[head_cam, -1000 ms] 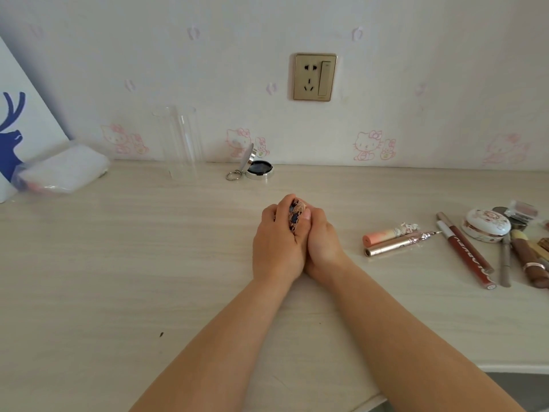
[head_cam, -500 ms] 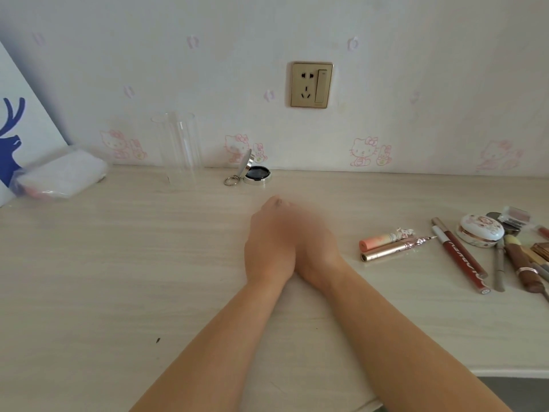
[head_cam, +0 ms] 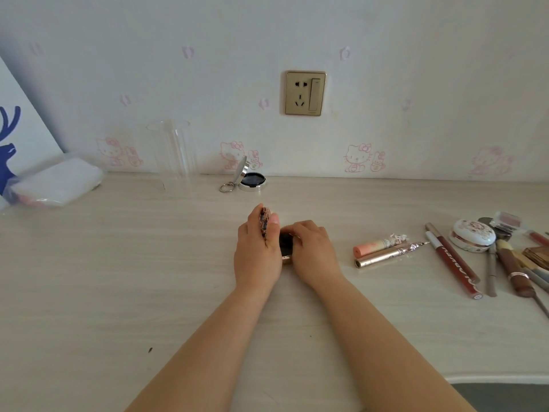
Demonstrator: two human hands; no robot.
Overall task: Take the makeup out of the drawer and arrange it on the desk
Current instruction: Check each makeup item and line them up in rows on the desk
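Head view: your hands have parted — left hand (head_cam: 258, 251) pinches the speckled round lid (head_cam: 264, 223), right hand (head_cam: 312, 248) grips the dark compact base (head_cam: 286, 244) at 3 o'clock of it — now opened for display.

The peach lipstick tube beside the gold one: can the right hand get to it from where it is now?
Probably yes. The peach lipstick tube lies on bare desk just right of the right hand, nothing between them. But that hand's grip is on the small dark compact, so it must let go first.

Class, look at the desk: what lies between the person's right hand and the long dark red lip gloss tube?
In the head view, two tubes lie between the right hand and the lip gloss tube: a peach tube and a gold tube.
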